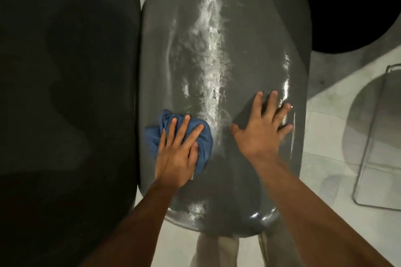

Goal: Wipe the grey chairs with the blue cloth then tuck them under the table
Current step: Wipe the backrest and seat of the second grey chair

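Wiping down the glossy grey plastic chair (pixel 217 50)

Our left hand (pixel 178 154) presses the bunched blue cloth (pixel 204 141) flat-fingered onto the seat; our right hand (pixel 262 128) rests beside it, fingers spread wide.

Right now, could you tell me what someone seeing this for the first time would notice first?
The glossy grey chair fills the middle of the view, with bright streaks of reflected light down its centre. At its lower left the left hand presses a bunched blue cloth onto it, while the right hand lies flat with spread fingers beside it. A dark chair fills the left side.
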A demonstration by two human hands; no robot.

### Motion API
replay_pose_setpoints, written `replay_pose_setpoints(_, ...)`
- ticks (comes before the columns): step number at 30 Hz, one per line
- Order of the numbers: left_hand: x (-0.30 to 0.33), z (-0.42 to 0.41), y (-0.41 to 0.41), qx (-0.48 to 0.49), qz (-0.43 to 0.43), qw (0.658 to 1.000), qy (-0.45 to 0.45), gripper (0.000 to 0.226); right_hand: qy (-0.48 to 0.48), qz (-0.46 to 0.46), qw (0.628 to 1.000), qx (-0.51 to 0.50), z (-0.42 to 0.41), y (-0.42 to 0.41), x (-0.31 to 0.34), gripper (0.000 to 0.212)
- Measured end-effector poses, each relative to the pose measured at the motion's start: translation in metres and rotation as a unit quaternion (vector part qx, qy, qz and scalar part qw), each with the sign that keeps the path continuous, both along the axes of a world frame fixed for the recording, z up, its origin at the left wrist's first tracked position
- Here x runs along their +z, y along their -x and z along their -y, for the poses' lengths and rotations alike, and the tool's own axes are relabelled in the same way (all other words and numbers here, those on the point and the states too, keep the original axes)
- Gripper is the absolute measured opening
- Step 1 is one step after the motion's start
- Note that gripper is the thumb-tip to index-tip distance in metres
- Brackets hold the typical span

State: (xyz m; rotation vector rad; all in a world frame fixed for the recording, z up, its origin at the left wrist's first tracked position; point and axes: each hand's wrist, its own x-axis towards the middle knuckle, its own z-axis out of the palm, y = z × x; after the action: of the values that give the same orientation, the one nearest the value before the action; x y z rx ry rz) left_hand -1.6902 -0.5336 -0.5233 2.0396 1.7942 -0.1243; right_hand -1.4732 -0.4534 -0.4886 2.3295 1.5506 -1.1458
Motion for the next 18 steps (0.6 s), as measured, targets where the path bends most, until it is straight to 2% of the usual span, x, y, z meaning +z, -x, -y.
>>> replay_pose_setpoints(2, -0.005, -0.024, 0.013, 0.024, -0.015, 1.0, -0.006, 0.051, 0.028, 0.014, 0.999, 0.03, 0.002, 0.004, -0.003, 0.119)
replay_pose_setpoints(4, -0.011, -0.054, 0.02, 0.043, -0.036, 0.998, -0.019, 0.053, 0.043, 0.029, 0.998, 0.045, 0.002, 0.006, -0.006, 0.126)
replay_pose_setpoints(7, -0.015, -0.105, 0.021, 0.076, -0.057, 0.995, -0.03, 0.055, 0.063, 0.043, 0.996, 0.055, -0.001, 0.009, -0.006, 0.128)
replay_pose_setpoints(18, -0.013, -0.25, -0.026, 0.218, -0.037, 0.972, -0.075, 0.059, 0.113, 0.084, 0.989, 0.044, -0.015, 0.025, -0.008, 0.131)
